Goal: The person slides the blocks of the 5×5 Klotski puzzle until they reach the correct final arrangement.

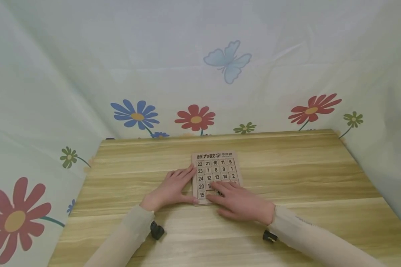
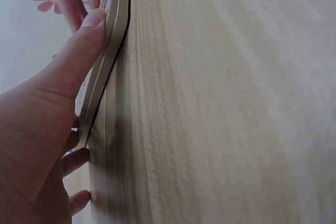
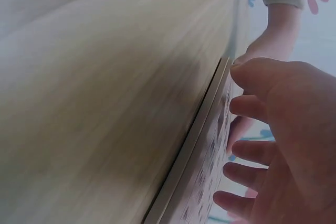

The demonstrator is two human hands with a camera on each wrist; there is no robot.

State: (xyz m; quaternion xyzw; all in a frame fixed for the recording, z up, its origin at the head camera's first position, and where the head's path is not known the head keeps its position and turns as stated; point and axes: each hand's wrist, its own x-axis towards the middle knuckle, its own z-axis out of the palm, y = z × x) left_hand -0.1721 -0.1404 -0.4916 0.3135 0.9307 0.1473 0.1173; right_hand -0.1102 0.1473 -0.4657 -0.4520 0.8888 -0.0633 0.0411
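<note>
A wooden number sliding puzzle (image 1: 194,185) lies flat on the table, its top printed with dark characters and its square tiles bearing numbers. My left hand (image 1: 170,188) steadies it from the left, fingertips along the side and thumb at the lower left corner. In the left wrist view the thumb (image 2: 79,56) presses on the board's edge. My right hand (image 1: 242,202) reaches over the lower right tiles, with fingers extended and fingertips near the 17 tile (image 1: 209,186). A gap shows right of the 15 tile (image 1: 202,195). Several lower right tiles are hidden under that hand.
The wood-grain table (image 1: 287,163) extends on all sides of the board. Behind it hangs a pale cloth (image 1: 173,55) printed with flowers and a butterfly. Small black devices sit at the left wrist (image 1: 157,230) and the right wrist (image 1: 270,236).
</note>
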